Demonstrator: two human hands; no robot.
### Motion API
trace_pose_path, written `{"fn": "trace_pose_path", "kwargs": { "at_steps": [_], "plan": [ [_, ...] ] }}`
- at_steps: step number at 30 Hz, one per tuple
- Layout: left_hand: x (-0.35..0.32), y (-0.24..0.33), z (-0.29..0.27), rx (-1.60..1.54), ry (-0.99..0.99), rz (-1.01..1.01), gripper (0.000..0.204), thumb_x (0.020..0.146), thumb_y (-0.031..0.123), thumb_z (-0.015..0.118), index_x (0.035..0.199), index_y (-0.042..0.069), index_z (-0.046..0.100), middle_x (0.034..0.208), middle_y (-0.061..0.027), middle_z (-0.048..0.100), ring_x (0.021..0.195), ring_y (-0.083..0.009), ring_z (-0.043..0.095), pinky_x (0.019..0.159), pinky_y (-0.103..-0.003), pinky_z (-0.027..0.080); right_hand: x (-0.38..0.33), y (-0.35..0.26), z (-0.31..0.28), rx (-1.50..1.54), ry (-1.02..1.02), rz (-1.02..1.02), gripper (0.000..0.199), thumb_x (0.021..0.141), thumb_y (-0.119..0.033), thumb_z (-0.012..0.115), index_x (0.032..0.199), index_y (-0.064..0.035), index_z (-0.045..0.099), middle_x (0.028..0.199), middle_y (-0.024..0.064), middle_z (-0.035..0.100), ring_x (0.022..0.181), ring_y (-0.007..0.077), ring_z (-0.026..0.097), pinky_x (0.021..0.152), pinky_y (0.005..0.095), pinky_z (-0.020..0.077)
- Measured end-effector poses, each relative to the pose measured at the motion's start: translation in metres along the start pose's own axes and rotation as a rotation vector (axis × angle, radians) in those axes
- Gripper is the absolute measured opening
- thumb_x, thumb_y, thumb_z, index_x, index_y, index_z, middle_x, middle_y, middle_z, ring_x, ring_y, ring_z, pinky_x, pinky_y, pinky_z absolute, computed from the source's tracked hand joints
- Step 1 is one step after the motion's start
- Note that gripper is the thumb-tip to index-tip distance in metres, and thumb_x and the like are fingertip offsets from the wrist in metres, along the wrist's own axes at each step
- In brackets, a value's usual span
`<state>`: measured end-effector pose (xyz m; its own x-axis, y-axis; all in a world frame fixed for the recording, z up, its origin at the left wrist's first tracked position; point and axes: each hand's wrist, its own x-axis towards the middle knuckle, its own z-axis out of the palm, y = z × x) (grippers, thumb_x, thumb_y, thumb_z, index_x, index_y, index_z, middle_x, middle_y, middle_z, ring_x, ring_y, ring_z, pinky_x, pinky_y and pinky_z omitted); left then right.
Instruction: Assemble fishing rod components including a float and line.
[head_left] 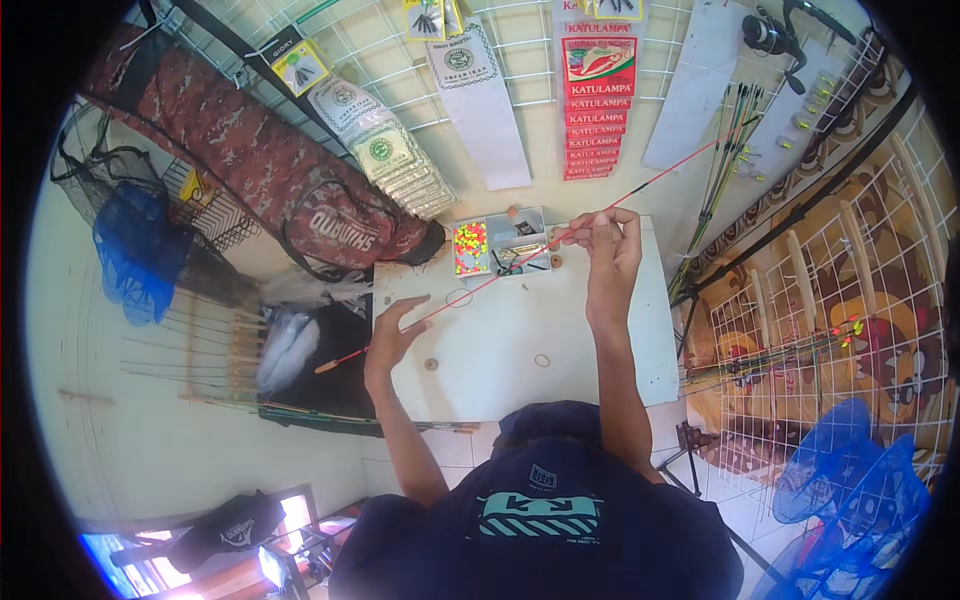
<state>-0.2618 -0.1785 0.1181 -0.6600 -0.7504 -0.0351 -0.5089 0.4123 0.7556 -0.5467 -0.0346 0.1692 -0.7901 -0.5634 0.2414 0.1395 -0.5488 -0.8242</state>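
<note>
A slim red fishing rod slants across the white table, from a light-brown grip at lower left to its thin tip at upper right. My right hand pinches it between thumb and fingers near the middle. Close to the grip end, my left hand has its thumb and fingers apart, and the rod runs loosely past them. Beneath the rod, a compartment box holds yellow, pink and orange beads and small tackle. A thin ring and a brown disc lie on the tabletop.
The white table meets a wall grid hung with bait packets. A camouflage rod bag leans at left, near a blue net. Upright rods, a wire rack and blue nets stand at right.
</note>
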Motion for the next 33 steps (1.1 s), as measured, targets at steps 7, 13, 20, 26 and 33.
{"fn": "trace_pose_path", "kwargs": {
  "at_steps": [7, 13, 20, 26, 33],
  "plan": [
    [0.026, 0.146, 0.007, 0.017, 0.095, 0.372, 0.057, 0.075, 0.010, 0.076, 0.128, 0.006, 0.056, 0.127, -0.0133, 0.058, 0.117, -0.0268, 0.055, 0.100, -0.038, 0.042, -0.004, -0.009, 0.006, 0.014, -0.006, -0.065, 0.013, 0.101, -0.013, 0.044, 0.103, 0.0000, 0.042, 0.087, 0.0130, 0.061, 0.078, 0.0200, 0.066, 0.075, 0.0291, 0.0517],
    [0.055, 0.222, 0.049, -0.291, 0.177, 0.578, 0.035, 0.081, 0.008, 0.072, 0.115, 0.004, 0.065, 0.106, -0.0112, 0.064, 0.094, -0.0203, 0.063, 0.082, -0.032, 0.050, -0.016, -0.024, 0.019, -0.058, -0.019, -0.123, 0.009, 0.101, -0.008, 0.043, 0.102, 0.0005, 0.043, 0.087, 0.0114, 0.060, 0.080, 0.0151, 0.062, 0.076, 0.0284, 0.0502],
    [0.072, 0.248, 0.061, -0.360, 0.010, 0.577, 0.016, 0.084, 0.010, 0.069, 0.097, 0.003, 0.072, 0.091, -0.0073, 0.066, 0.080, -0.0126, 0.057, 0.073, -0.026, 0.044, -0.025, -0.037, 0.021, -0.084, -0.072, -0.130, 0.011, 0.099, -0.002, 0.043, 0.108, 0.0028, 0.047, 0.102, 0.0140, 0.062, 0.092, 0.0131, 0.062, 0.076, 0.0262, 0.0527],
    [0.068, 0.254, 0.061, -0.376, 0.054, 0.564, 0.013, 0.084, 0.009, 0.069, 0.094, 0.003, 0.073, 0.088, -0.0070, 0.066, 0.080, -0.0130, 0.057, 0.073, -0.027, 0.043, -0.018, -0.041, 0.010, -0.137, -0.096, -0.154, 0.009, 0.097, -0.003, 0.051, 0.101, 0.0033, 0.054, 0.093, 0.0096, 0.063, 0.087, 0.0124, 0.063, 0.076, 0.0278, 0.0526],
    [0.070, 0.247, 0.065, -0.406, 0.135, 0.573, 0.011, 0.085, 0.005, 0.069, 0.094, 0.001, 0.072, 0.085, -0.0078, 0.064, 0.071, -0.0119, 0.057, 0.066, -0.026, 0.046, -0.012, -0.043, 0.002, -0.027, -0.032, -0.143, 0.011, 0.095, -0.007, 0.056, 0.100, 0.0022, 0.056, 0.090, 0.0069, 0.062, 0.085, 0.0107, 0.061, 0.077, 0.0262, 0.0509]
  ]
}}
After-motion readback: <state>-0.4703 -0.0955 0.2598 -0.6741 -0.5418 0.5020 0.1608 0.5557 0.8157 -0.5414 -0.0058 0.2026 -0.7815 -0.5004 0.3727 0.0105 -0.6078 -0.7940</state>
